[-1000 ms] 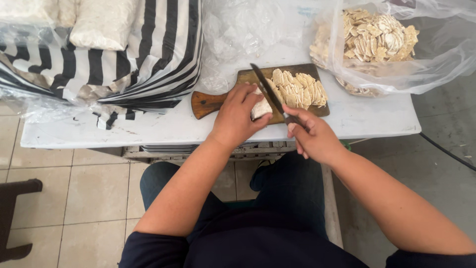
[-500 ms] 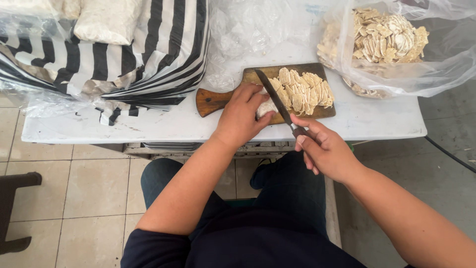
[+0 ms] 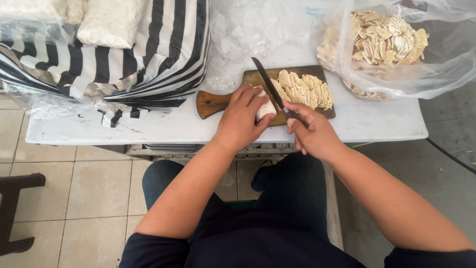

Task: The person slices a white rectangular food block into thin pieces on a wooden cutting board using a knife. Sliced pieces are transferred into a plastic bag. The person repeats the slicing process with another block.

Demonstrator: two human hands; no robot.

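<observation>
Your left hand point(image 3: 243, 116) pinned the white block point(image 3: 266, 108) on the cutting board point(image 3: 258, 79), steadying it at mid-frame. Your right hand point(image 3: 312, 131) gripped the knife point(image 3: 270, 89) closed, blade beside the block and near the slices point(image 3: 305, 89).

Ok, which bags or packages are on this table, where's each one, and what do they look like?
Clear plastic bag, back right corner: open, holding pale beige slices.
Black-and-white striped sack, back left: bulging, holding whitish packets.
Crumpled clear plastic, back centre, behind the brown wooden cutting board.
No labels, signs or screens visible.

Bare forearms, short dark navy sleeves, dark blue trousers.
</observation>
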